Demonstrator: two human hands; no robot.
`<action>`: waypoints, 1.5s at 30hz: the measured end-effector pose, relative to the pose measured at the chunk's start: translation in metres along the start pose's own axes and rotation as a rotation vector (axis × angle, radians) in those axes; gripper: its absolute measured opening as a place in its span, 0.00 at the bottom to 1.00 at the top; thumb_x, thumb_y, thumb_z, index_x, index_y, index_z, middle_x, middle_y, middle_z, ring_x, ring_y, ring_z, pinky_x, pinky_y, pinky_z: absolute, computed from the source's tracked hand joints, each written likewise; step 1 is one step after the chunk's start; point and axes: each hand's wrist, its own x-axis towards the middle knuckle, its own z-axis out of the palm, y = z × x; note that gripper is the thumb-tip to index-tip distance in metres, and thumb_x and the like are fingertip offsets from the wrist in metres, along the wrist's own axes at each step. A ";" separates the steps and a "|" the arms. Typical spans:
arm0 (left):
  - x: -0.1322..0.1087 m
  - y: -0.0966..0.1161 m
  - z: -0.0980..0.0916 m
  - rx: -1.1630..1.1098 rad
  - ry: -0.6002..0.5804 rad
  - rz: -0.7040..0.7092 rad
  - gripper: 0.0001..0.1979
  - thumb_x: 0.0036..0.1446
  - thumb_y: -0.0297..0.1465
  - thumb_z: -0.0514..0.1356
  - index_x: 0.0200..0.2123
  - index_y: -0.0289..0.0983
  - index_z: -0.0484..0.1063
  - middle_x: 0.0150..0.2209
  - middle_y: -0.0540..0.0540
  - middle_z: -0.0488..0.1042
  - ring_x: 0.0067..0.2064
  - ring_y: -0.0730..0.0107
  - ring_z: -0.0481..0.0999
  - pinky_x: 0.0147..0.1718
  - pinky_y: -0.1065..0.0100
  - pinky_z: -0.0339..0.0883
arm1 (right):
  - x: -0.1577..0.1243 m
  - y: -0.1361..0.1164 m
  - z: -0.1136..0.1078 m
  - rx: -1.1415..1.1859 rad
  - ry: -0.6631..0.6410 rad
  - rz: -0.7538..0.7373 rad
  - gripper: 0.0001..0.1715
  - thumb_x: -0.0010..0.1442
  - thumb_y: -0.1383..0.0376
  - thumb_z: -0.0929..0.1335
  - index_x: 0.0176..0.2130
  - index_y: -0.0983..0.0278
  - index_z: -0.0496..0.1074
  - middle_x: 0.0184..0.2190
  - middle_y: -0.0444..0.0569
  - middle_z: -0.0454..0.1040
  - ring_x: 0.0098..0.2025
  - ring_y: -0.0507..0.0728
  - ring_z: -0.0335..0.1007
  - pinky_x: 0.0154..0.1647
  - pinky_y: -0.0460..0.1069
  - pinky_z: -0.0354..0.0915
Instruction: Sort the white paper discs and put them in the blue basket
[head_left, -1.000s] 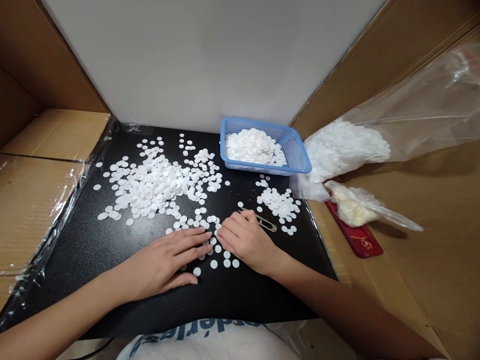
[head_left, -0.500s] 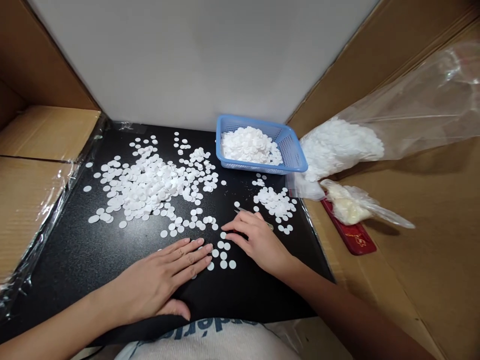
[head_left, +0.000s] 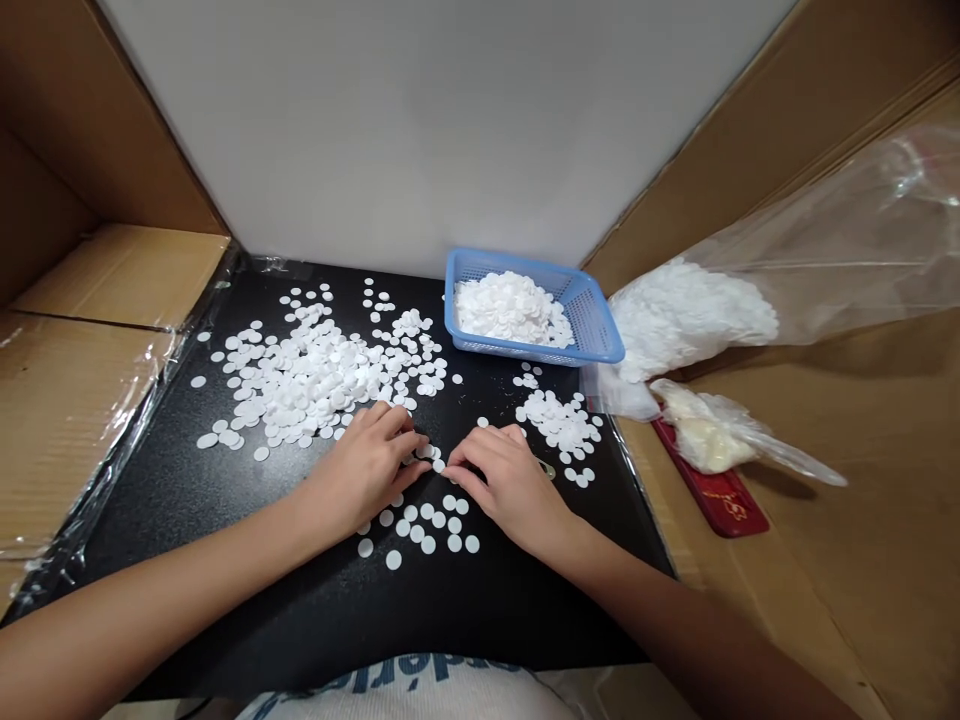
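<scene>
Small round white paper-like discs (head_left: 322,375) lie in a broad heap on the black tabletop (head_left: 300,610). My left hand (head_left: 364,465) is at the near right side of that heap, its fingers bent and a few discs between thumb and index finger. Facing it, my right hand (head_left: 510,480) is curled, thumb and index tips together beside a single disc (head_left: 439,466); whatever they grip is hidden. A greenish loop-like handle (head_left: 550,468) shows at that hand's far edge, the rest covered. Several loose discs (head_left: 416,534) lie in front of both hands.
A blue basket (head_left: 611,345) of discs stands at the back, with a smaller heap of discs (head_left: 561,420) nearby. On the right are a clear bag (head_left: 690,310) of discs, a small knotted bag (head_left: 712,440) and a red flat case (head_left: 731,515). Cardboard (head_left: 75,400) borders the left.
My left hand has lifted from lying flat and moved up and right, its fingers now bent near the right hand. More loose discs show where it lay. The view has shifted slightly.
</scene>
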 end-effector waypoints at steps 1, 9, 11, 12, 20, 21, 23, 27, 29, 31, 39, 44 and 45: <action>0.005 0.000 0.002 0.021 -0.001 0.006 0.07 0.65 0.31 0.59 0.42 0.36 0.77 0.38 0.43 0.72 0.41 0.59 0.70 0.38 0.59 0.68 | 0.003 -0.001 0.002 -0.019 0.011 0.018 0.08 0.65 0.65 0.71 0.33 0.62 0.70 0.32 0.42 0.74 0.35 0.53 0.69 0.41 0.52 0.57; 0.014 -0.004 0.002 -0.149 -0.036 0.015 0.05 0.63 0.23 0.59 0.33 0.36 0.69 0.33 0.49 0.69 0.35 0.66 0.69 0.35 0.65 0.63 | 0.016 -0.002 0.005 0.100 -0.058 0.114 0.09 0.60 0.69 0.74 0.32 0.61 0.70 0.32 0.41 0.72 0.37 0.54 0.67 0.40 0.51 0.56; 0.008 -0.005 -0.002 -0.183 -0.044 0.067 0.07 0.65 0.22 0.56 0.33 0.36 0.68 0.32 0.49 0.70 0.34 0.67 0.69 0.35 0.66 0.62 | 0.013 -0.002 0.006 0.115 -0.033 0.043 0.10 0.59 0.72 0.73 0.31 0.62 0.69 0.32 0.42 0.72 0.36 0.54 0.65 0.41 0.51 0.55; 0.004 -0.006 -0.004 -0.172 -0.044 0.101 0.08 0.66 0.23 0.55 0.33 0.37 0.68 0.32 0.49 0.70 0.35 0.67 0.68 0.35 0.66 0.62 | 0.010 -0.002 0.006 0.114 -0.024 -0.013 0.10 0.60 0.74 0.72 0.31 0.62 0.69 0.31 0.42 0.72 0.36 0.54 0.65 0.41 0.51 0.55; -0.027 -0.006 -0.021 0.115 -0.099 0.429 0.15 0.71 0.23 0.46 0.41 0.35 0.73 0.39 0.42 0.77 0.40 0.62 0.72 0.41 0.61 0.68 | 0.007 0.000 0.002 0.084 -0.001 -0.222 0.07 0.69 0.69 0.66 0.36 0.63 0.73 0.31 0.43 0.77 0.35 0.53 0.68 0.44 0.52 0.56; -0.029 -0.006 -0.022 0.123 -0.091 0.452 0.15 0.70 0.22 0.46 0.41 0.34 0.73 0.39 0.41 0.78 0.40 0.62 0.72 0.41 0.60 0.68 | 0.009 0.002 0.003 0.078 0.024 -0.191 0.06 0.68 0.69 0.67 0.38 0.63 0.74 0.32 0.44 0.78 0.35 0.53 0.69 0.44 0.52 0.56; -0.030 -0.008 -0.023 0.097 -0.081 0.456 0.15 0.70 0.22 0.47 0.42 0.35 0.74 0.41 0.41 0.78 0.40 0.62 0.73 0.43 0.59 0.69 | 0.014 0.005 0.004 0.042 0.049 -0.134 0.04 0.67 0.69 0.69 0.42 0.62 0.75 0.34 0.45 0.78 0.36 0.53 0.70 0.43 0.52 0.58; -0.033 -0.013 -0.018 -0.058 -0.078 0.374 0.15 0.70 0.23 0.48 0.44 0.37 0.74 0.43 0.42 0.79 0.42 0.63 0.74 0.43 0.60 0.70 | 0.020 0.007 0.006 0.031 0.000 -0.101 0.03 0.64 0.69 0.71 0.40 0.62 0.76 0.35 0.45 0.76 0.37 0.53 0.70 0.43 0.52 0.59; -0.034 -0.015 -0.013 -0.143 -0.049 0.319 0.14 0.70 0.24 0.49 0.44 0.37 0.74 0.42 0.42 0.79 0.42 0.63 0.74 0.42 0.61 0.70 | 0.020 0.007 0.004 0.065 -0.003 -0.095 0.04 0.64 0.70 0.71 0.36 0.62 0.74 0.34 0.44 0.75 0.37 0.53 0.70 0.43 0.51 0.59; -0.035 -0.016 -0.010 -0.210 -0.010 0.243 0.12 0.69 0.25 0.51 0.42 0.38 0.74 0.39 0.44 0.79 0.40 0.65 0.74 0.40 0.63 0.69 | 0.017 0.006 0.003 0.058 0.003 -0.132 0.05 0.65 0.70 0.70 0.35 0.63 0.73 0.34 0.44 0.75 0.36 0.53 0.70 0.43 0.52 0.59; -0.025 0.001 -0.022 -0.564 0.033 -0.230 0.06 0.62 0.27 0.59 0.34 0.38 0.76 0.32 0.49 0.79 0.34 0.69 0.77 0.33 0.70 0.70 | 0.013 -0.010 0.000 0.199 0.018 -0.112 0.03 0.65 0.64 0.71 0.37 0.61 0.74 0.34 0.44 0.79 0.38 0.54 0.72 0.44 0.52 0.60; -0.022 0.010 -0.026 -0.739 0.083 -0.403 0.04 0.58 0.30 0.61 0.31 0.37 0.74 0.27 0.52 0.76 0.29 0.73 0.73 0.28 0.72 0.65 | 0.018 -0.029 0.004 0.498 0.015 0.038 0.03 0.65 0.65 0.70 0.38 0.59 0.77 0.34 0.42 0.81 0.36 0.55 0.75 0.43 0.51 0.66; -0.022 0.010 -0.026 -0.778 0.094 -0.411 0.04 0.58 0.30 0.61 0.30 0.37 0.73 0.26 0.52 0.75 0.28 0.74 0.72 0.28 0.72 0.65 | 0.019 -0.030 0.005 0.552 0.000 0.094 0.04 0.65 0.66 0.70 0.37 0.59 0.77 0.34 0.42 0.81 0.36 0.55 0.76 0.42 0.51 0.67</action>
